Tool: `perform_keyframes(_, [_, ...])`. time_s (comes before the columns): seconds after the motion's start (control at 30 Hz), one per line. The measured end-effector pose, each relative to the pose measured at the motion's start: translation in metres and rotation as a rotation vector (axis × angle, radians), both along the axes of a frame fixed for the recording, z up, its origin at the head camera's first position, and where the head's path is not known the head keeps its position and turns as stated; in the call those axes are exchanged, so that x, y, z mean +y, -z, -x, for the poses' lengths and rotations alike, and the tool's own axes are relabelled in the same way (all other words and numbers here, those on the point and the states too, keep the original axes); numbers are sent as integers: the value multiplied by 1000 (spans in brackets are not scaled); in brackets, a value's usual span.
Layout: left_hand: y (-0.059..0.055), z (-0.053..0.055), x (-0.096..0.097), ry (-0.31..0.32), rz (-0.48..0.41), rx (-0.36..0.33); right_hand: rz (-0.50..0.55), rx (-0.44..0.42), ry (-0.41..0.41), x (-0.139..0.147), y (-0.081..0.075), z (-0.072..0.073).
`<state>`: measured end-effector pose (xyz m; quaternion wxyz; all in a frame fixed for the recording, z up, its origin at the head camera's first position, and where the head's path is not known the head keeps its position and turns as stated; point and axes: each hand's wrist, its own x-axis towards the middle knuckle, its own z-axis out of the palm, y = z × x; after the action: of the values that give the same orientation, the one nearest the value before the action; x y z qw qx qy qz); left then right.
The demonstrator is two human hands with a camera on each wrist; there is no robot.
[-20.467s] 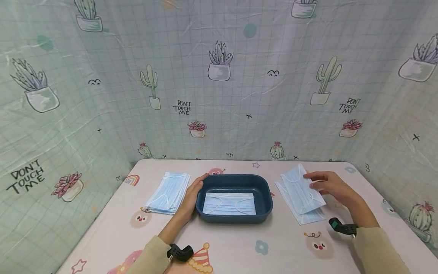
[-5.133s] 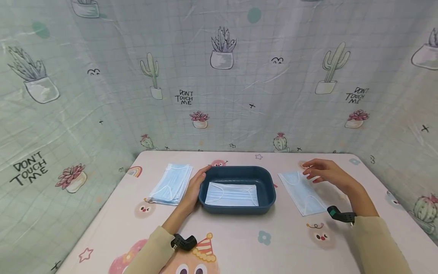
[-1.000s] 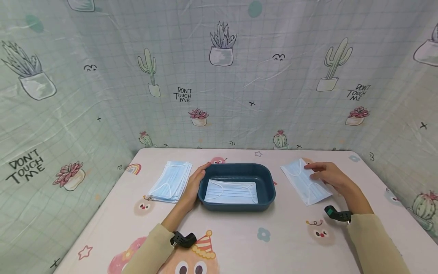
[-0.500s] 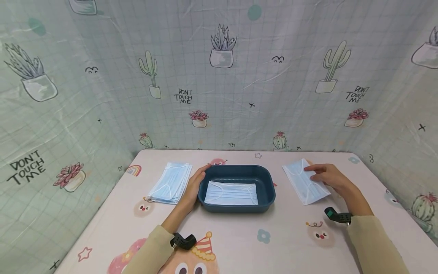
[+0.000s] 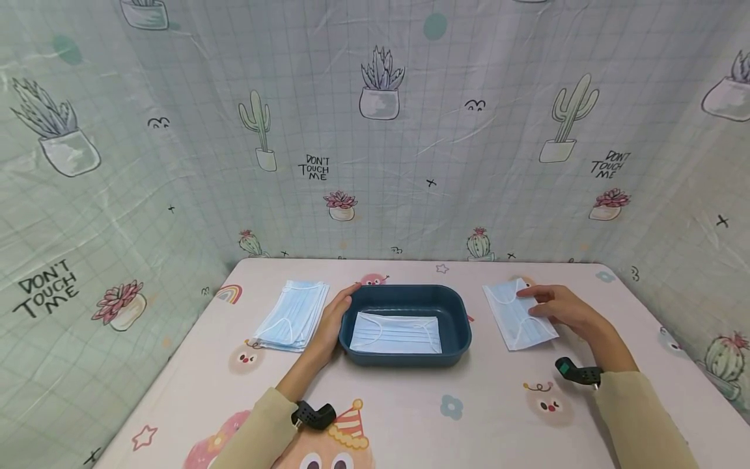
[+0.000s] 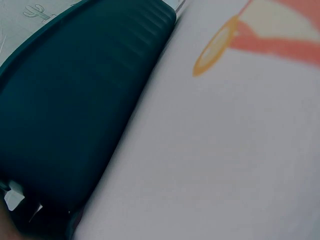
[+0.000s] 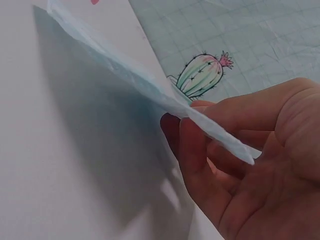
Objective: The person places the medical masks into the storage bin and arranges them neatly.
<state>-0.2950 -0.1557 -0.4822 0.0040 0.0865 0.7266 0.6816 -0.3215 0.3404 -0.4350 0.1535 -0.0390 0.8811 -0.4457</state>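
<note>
My right hand (image 5: pixel 565 306) pinches a pale blue pleated face mask (image 5: pixel 515 319) by its right side, thumb below and fingertips on top. Seen edge-on in the right wrist view, the mask (image 7: pixel 115 65) is tilted over the table with a shadow beneath. Left of it stands a dark blue rectangular container (image 5: pixel 454 326), with a face mask (image 5: pixel 395 333) lying lengthwise in its near part. My left hand (image 5: pixel 329 326) rests along the container's left outer wall, fingers extended toward the far left corner. The left wrist view shows mostly the container's side (image 6: pixel 80 110).
A stack of several face masks (image 5: pixel 293 316) lies left of the container, close beside my left hand. The table (image 5: pixel 410 423) has a cartoon-printed cover. A cactus-patterned sheet (image 5: pixel 375 163) rises behind it and at both sides.
About five seconds ago my right hand hovered over the mask with nothing in its fingers; now it pinches it. In the last second the mask has moved slightly left. My left hand has stayed put.
</note>
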Motion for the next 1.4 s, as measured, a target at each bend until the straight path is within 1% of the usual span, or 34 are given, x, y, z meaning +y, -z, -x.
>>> perform_keyframes(0.17, [-1,-1,0,-1,-4,3,1,-13,-16,0,-2,0])
perform_keyframes(0.53, [0,-1,0,2,-3,-4,58,-51,-46,0,-1,0])
perform_keyframes(0.8, [-1,-2,0,-2,-5,7,89,-42,-70,-1,2,0])
perform_keyframes(1.03, [-2,-1,1,-1,-26,13,125,-41,-81,0,3,2])
perform_keyframes(1.2, [-2,0,2,0,-25,11,114,-37,-87,0,2,1])
perform_keyframes(1.4, [-1,1,1,7,-27,11,85,-31,-63,-3,-3,-1])
